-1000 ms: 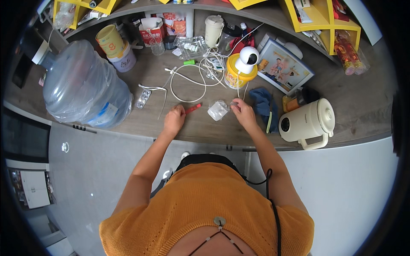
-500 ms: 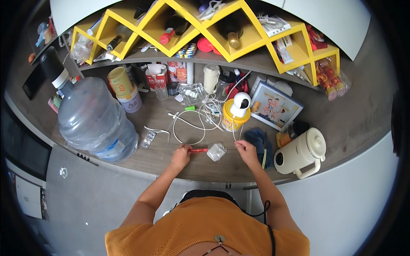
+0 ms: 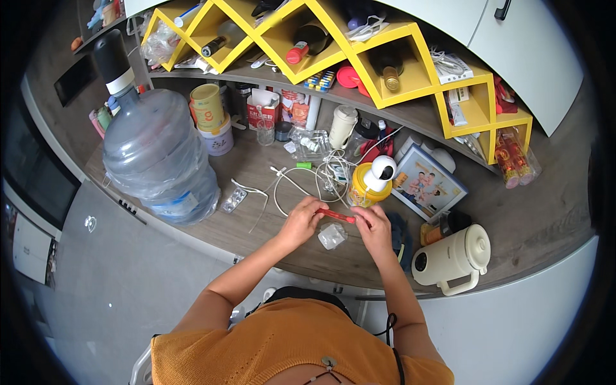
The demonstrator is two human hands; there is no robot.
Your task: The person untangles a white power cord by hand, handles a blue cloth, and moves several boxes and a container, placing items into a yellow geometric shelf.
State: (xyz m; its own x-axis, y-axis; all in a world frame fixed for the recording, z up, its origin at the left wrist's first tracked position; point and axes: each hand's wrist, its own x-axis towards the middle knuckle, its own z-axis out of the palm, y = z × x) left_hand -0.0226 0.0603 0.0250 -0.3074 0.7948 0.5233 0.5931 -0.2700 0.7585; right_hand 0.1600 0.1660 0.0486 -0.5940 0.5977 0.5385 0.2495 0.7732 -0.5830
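- Wood-grained tabletop [image 3: 314,260] cluttered beyond clear packet [image 3: 332,236].
- Red strip [image 3: 337,216] gripped by fingers of left hand [image 3: 301,223], just beyond packet.
- Fingers of right hand [image 3: 375,229] at other end; grip cannot be told.
- Strip best steadied at both ends.

A slim, nearly straight red strip [image 3: 336,215], too small to identify further, held at both ends with its length showing between. Seen from above, it spans sideways just beyond a crumpled clear plastic packet [image 3: 332,237], slanting slightly, its right end nearer the wearer than its left
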